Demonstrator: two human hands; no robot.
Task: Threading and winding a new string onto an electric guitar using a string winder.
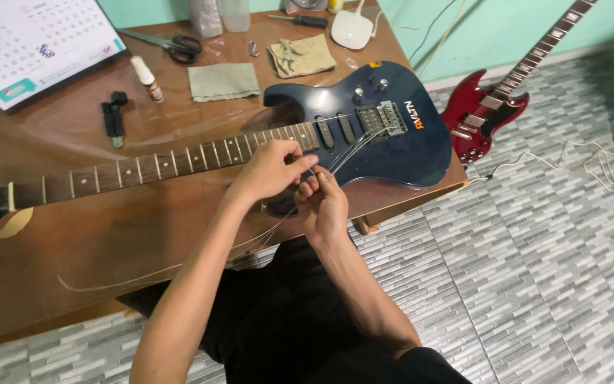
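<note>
A dark blue electric guitar (pixel 385 139) lies flat on the brown table (pixel 79 235), its neck (pixel 143 167) pointing left. Loose metal strings (pixel 353 146) run from the bridge (pixel 381 117) toward my hands. My left hand (pixel 268 171) rests over the lower end of the fretboard, fingers pinched on the strings. My right hand (pixel 321 203) sits just below it at the guitar's near edge, fingers closed on the same bundle of strings. A stray string end (pixel 143 274) trails across the table toward me.
Behind the guitar lie scissors (pixel 179 46), two cloths (pixel 223 80) (pixel 300 55), a small bottle (pixel 147 78), a black string winder (pixel 113 117), a screwdriver (pixel 300 20), a white device (pixel 352 30) and a desk calendar (pixel 30 46). A red electric guitar (pixel 485 117) leans at right over grey tiled floor.
</note>
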